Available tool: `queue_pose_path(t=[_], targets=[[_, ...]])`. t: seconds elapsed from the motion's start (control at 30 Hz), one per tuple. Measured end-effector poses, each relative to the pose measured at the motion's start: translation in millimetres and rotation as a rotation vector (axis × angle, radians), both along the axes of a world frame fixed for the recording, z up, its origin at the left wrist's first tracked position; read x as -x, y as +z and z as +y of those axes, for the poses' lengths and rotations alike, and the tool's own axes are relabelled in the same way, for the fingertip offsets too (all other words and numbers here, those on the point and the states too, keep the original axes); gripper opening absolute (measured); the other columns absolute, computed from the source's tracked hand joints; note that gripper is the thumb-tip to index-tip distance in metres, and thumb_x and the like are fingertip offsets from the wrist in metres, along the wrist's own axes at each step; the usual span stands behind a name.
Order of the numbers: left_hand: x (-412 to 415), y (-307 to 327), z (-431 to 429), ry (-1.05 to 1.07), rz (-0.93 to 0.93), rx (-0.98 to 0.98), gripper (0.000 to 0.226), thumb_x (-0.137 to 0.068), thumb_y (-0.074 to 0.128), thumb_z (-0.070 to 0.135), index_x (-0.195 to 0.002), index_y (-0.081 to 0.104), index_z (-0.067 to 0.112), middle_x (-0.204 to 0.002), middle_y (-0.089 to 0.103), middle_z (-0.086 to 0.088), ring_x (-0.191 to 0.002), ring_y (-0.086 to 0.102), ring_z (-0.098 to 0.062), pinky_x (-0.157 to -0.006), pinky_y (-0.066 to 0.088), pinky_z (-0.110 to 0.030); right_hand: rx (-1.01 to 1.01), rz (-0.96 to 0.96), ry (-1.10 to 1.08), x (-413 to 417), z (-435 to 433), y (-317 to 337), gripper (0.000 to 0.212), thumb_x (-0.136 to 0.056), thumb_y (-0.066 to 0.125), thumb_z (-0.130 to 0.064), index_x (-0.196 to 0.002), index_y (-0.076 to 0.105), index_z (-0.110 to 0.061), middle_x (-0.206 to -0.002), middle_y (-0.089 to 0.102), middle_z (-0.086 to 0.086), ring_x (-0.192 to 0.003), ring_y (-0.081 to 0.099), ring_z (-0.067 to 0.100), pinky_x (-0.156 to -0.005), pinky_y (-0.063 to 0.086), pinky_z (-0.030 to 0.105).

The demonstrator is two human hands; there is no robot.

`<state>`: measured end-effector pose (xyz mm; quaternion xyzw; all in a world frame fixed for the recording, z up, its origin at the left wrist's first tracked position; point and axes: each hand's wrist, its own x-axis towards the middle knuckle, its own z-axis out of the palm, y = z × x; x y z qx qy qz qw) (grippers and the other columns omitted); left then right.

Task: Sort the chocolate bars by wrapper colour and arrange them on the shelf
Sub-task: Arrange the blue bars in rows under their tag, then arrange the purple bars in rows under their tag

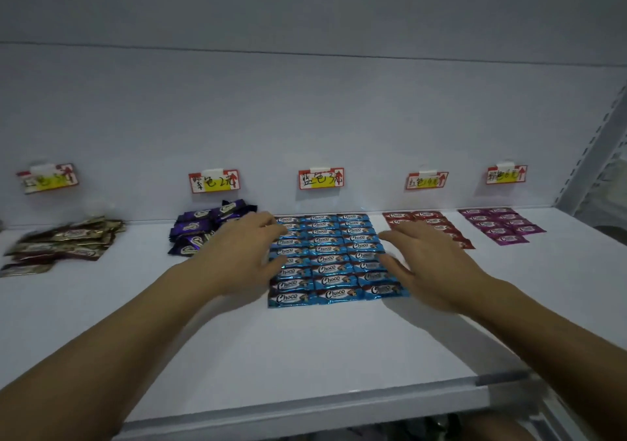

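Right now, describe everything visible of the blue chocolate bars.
The blue chocolate bars lie flat in a three-column block on the shelf, under the middle label. Wrappers look like glossy foil, blue with a brown band and white Choco lettering. The open left hand covers part of the left column; the open right hand overlaps the right column.

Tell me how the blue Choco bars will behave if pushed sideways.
The blue Choco bars look small and flat, so probably light and unlikely to roll. Their glossy wrappers on the smooth white shelf should slide easily. Lying loose in three columns, they would likely skew or overlap, not move as one.
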<state>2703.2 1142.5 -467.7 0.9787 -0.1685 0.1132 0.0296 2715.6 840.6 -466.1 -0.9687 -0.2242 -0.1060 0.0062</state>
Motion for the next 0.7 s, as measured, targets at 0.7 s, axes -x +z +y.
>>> queue_pose_path(t=[0.7], targets=[[-75.3, -19.5, 133.1, 0.201, 0.423, -0.075, 0.095, -0.063, 0.059, 0.071, -0.140, 0.030, 0.022, -0.130, 0.035, -0.003, -0.124, 0.034, -0.024, -0.100, 0.044, -0.046, 0.033, 0.202, 0.411, -119.1, 262.1, -23.7, 0.093, -0.073, 0.074, -0.058, -0.145, 0.033, -0.015, -0.140, 0.034, 0.006, -0.128, 0.039, 0.027, -0.113, 0.034, 0.037]])
